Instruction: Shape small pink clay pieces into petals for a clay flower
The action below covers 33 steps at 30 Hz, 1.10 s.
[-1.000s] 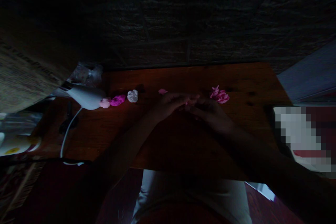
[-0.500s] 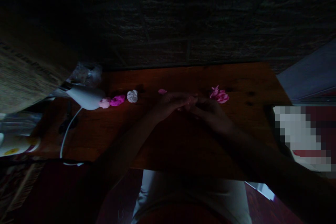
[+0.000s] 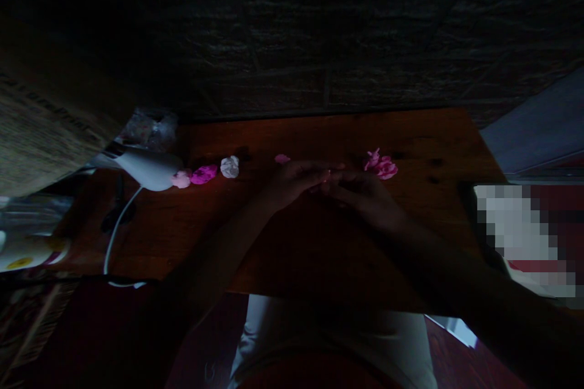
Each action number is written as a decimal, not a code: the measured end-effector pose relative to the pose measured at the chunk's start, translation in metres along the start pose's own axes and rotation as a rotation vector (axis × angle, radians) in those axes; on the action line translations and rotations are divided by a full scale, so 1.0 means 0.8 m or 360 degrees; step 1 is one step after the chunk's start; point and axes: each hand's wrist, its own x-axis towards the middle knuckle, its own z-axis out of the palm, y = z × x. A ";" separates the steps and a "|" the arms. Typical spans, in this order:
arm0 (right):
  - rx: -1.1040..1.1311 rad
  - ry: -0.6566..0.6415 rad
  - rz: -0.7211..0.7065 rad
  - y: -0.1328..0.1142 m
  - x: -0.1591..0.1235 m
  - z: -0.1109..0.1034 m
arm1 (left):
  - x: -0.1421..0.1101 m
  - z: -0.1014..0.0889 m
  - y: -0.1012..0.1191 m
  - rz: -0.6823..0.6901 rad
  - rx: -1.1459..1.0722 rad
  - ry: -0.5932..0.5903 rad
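Note:
In dim light my left hand [image 3: 296,182] and my right hand [image 3: 360,191] meet above the wooden table, fingertips pressed together. Between them shows a tiny bit of pink modelling clay [image 3: 326,176], mostly hidden by the fingers. Just beyond my left hand lies a small flat pink piece [image 3: 282,158]. A pink clay flower [image 3: 381,165] with ruffled petals sits past my right hand. To the left, a white lump [image 3: 230,166], a magenta lump [image 3: 204,174] and a pale pink lump [image 3: 181,179] form a row.
A white rounded device [image 3: 152,169] with a white cable [image 3: 116,231] is at the table's left, near crumpled clear plastic [image 3: 150,127]. A large box [image 3: 50,115] rises at left. The stone-patterned wall [image 3: 292,42] borders the table's [image 3: 292,255] far edge. A blurred-out object [image 3: 520,225] stands right.
The fingertips have shifted slightly against each other around the pink bit. The lumps and the flower stay where they were.

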 end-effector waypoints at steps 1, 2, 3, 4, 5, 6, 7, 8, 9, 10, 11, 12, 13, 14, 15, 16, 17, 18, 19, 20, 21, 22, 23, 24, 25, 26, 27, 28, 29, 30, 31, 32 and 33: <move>-0.0016 -0.0010 -0.0003 -0.001 0.000 0.000 | 0.000 0.000 -0.001 -0.0006 -0.0003 -0.0008; -0.0029 -0.0016 -0.0004 -0.001 0.000 0.000 | 0.000 0.000 -0.001 -0.0013 -0.0021 -0.0019; -0.0035 -0.0019 -0.0002 -0.001 0.000 0.000 | 0.000 0.001 -0.002 -0.0019 -0.0046 -0.0028; -0.0034 -0.0017 -0.0003 -0.001 0.000 0.000 | 0.000 0.001 -0.001 -0.0029 -0.0070 -0.0035; -0.0028 -0.0017 -0.0007 -0.001 0.000 0.000 | 0.000 0.002 -0.001 -0.0043 -0.0085 -0.0039; -0.0020 -0.0019 -0.0014 0.000 0.000 0.000 | 0.000 0.002 0.000 -0.0056 -0.0092 -0.0043; -0.0017 -0.0029 -0.0022 0.001 0.001 -0.001 | 0.000 0.003 0.001 -0.0060 -0.0098 -0.0045; -0.0014 -0.0031 -0.0035 0.002 0.001 -0.001 | 0.000 0.003 0.002 -0.0059 -0.0105 -0.0046; -0.0014 -0.0028 -0.0045 0.002 0.001 -0.001 | 0.000 0.003 0.002 -0.0054 -0.0113 -0.0044; -0.0018 -0.0022 -0.0048 0.003 0.001 -0.002 | 0.001 0.003 0.002 -0.0044 -0.0123 -0.0037; -0.0022 -0.0011 -0.0050 0.003 0.001 -0.002 | 0.001 0.003 0.002 -0.0036 -0.0133 -0.0032; -0.0021 -0.0002 -0.0049 0.004 0.002 -0.002 | 0.002 0.003 0.001 -0.0030 -0.0141 -0.0029; -0.0016 0.0004 -0.0046 0.004 0.002 -0.002 | 0.002 0.002 0.000 -0.0030 -0.0142 -0.0028; -0.0008 0.0005 -0.0040 0.003 0.001 -0.002 | 0.002 0.002 -0.001 -0.0029 -0.0139 -0.0027; 0.0001 0.0001 -0.0032 0.003 0.001 -0.002 | 0.002 0.001 -0.001 -0.0023 -0.0135 -0.0026; 0.0011 0.0001 -0.0026 0.003 0.001 -0.002 | 0.002 0.001 -0.001 -0.0014 -0.0130 -0.0026; 0.0018 0.0003 -0.0020 0.003 0.000 -0.001 | 0.002 0.001 -0.001 -0.0004 -0.0123 -0.0027; 0.0017 0.0003 -0.0012 0.002 0.000 -0.001 | 0.001 0.001 0.000 0.0002 -0.0110 -0.0028; 0.0014 0.0004 -0.0008 0.002 0.000 -0.001 | 0.001 0.000 0.000 0.0009 -0.0095 -0.0028; 0.0008 -0.0001 -0.0006 0.002 -0.001 0.000 | 0.000 0.000 0.001 0.0019 -0.0083 -0.0027; 0.0000 -0.0008 -0.0006 0.001 -0.001 0.000 | 0.000 0.000 0.001 0.0029 -0.0074 -0.0030; -0.0009 -0.0018 -0.0004 0.001 -0.001 0.000 | 0.000 0.000 0.001 0.0041 -0.0070 -0.0033; -0.0012 -0.0027 -0.0006 0.001 -0.001 0.000 | -0.001 0.000 0.001 0.0049 -0.0072 -0.0043; -0.0012 -0.0035 -0.0013 0.001 -0.001 0.000 | -0.001 0.001 0.001 0.0052 -0.0079 -0.0060; -0.0009 -0.0044 -0.0023 0.001 -0.001 0.000 | -0.001 0.001 0.001 0.0042 -0.0091 -0.0084; -0.0004 -0.0049 -0.0031 0.002 -0.001 0.000 | -0.001 0.001 0.001 0.0022 -0.0106 -0.0110; 0.0001 -0.0049 -0.0041 0.002 0.000 0.000 | -0.001 0.002 0.002 0.0001 -0.0130 -0.0126; 0.0006 -0.0049 -0.0051 0.003 0.000 0.000 | -0.001 0.002 0.002 -0.0019 -0.0162 -0.0137; 0.0009 -0.0045 -0.0060 0.004 0.000 -0.001 | -0.001 0.003 0.003 -0.0037 -0.0197 -0.0139; 0.0009 -0.0042 -0.0062 0.004 0.000 -0.001 | -0.001 0.003 0.003 -0.0048 -0.0229 -0.0131; 0.0010 -0.0035 -0.0061 0.005 0.000 -0.001 | -0.001 0.003 0.003 -0.0050 -0.0254 -0.0119; 0.0010 -0.0030 -0.0055 0.005 0.000 -0.001 | -0.001 0.003 0.003 -0.0046 -0.0268 -0.0112; 0.0013 -0.0022 -0.0048 0.005 0.000 -0.001 | 0.000 0.003 0.003 -0.0040 -0.0269 -0.0113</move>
